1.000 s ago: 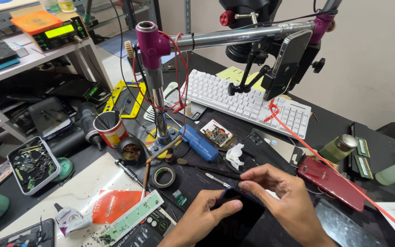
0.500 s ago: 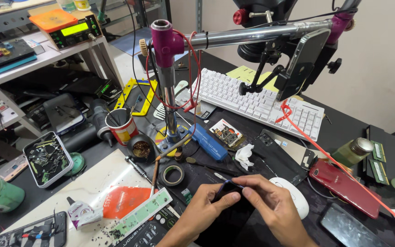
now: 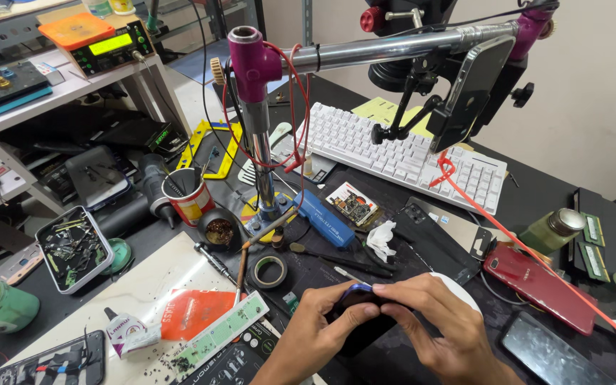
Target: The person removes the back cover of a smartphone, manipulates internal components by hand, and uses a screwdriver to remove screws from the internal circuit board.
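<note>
Dark phone mostly hidden by hands; black phone cut off at btm edge.

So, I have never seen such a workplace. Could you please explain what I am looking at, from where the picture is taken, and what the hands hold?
The picture comes from a camera worn on a person's head, looking down at their own two bare hands over a cluttered black workbench. The left hand and the right hand together pinch a small dark device with a blue edge; what it is I cannot tell. A metal stand with a purple joint carries a horizontal arm, from which a phone hangs. Behind lie a white keyboard, a blue tool, a roll of tape, a red phone and a tray of small parts.
</note>
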